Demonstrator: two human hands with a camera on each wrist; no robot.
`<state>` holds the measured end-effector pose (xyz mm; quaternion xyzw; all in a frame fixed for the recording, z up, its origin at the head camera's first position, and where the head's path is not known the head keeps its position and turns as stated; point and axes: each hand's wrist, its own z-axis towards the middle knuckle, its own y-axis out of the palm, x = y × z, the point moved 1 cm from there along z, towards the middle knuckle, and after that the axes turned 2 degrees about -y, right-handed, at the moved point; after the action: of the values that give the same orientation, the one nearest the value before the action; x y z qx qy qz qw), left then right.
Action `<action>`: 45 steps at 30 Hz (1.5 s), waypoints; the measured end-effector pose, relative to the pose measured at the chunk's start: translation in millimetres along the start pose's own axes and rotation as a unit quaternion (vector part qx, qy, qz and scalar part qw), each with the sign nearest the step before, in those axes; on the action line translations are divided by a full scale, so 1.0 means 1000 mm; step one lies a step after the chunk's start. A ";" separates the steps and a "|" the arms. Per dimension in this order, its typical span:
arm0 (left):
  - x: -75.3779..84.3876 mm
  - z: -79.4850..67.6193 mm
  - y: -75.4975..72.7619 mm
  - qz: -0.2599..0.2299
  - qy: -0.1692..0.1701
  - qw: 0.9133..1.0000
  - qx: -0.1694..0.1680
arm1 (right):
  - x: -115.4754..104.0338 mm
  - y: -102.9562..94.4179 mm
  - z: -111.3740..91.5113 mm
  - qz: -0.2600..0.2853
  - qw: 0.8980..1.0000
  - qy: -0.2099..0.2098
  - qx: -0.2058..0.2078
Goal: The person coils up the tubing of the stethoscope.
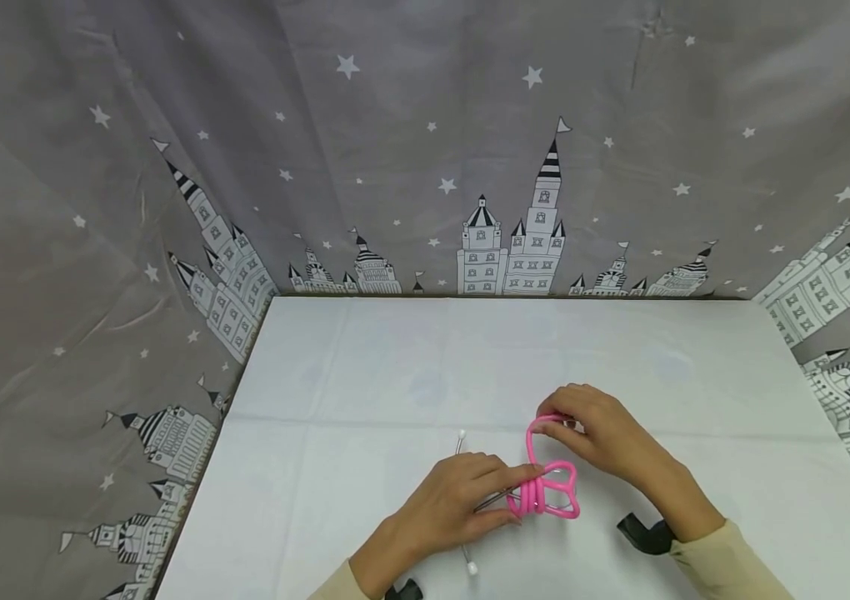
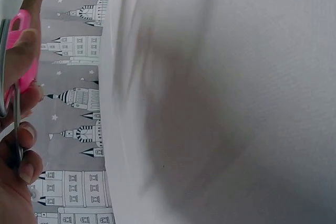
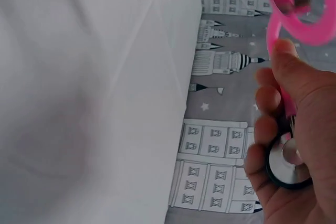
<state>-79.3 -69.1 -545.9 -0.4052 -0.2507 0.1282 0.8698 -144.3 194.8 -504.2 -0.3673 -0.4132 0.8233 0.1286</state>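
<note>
A pink stethoscope [image 1: 533,497] is held between both hands over the white table, its tubing wound in several turns round its own middle. My left hand [image 1: 458,500] grips the wound bundle at its left side, thumb and fingers around tubing and metal. Metal ear tubes spread out past this hand, with a white ear tip [image 1: 462,434] above it and another below it. With my right hand [image 1: 597,429] I hold the free end of the tubing, which arches up from the coil. In the right wrist view the round metal chest piece [image 3: 280,165] lies against the curled fingers of that hand.
The white cloth-covered table [image 1: 365,358] stretches behind and to both sides of the hands. A grey curtain [image 1: 395,167] with castles and stars hangs along its back and sides. Black curved pieces [image 1: 646,535] sit by the wrists.
</note>
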 end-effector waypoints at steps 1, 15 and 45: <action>0.000 0.000 0.000 0.003 0.002 1.000 0.004 | 0.002 0.000 -0.001 0.011 1.000 0.003 0.000; 0.000 0.000 -0.005 -0.009 0.006 0.999 0.035 | 0.019 0.000 -0.014 0.018 0.999 -0.008 0.029; -0.018 -0.006 -0.005 0.007 -0.213 0.969 0.127 | -0.035 0.066 -0.037 0.267 0.957 0.087 0.069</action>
<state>-91.5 -84.2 -551.0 -0.2563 -0.4088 0.2489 0.8398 -87.0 157.2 -552.5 -0.5245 -0.2294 0.8191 -0.0360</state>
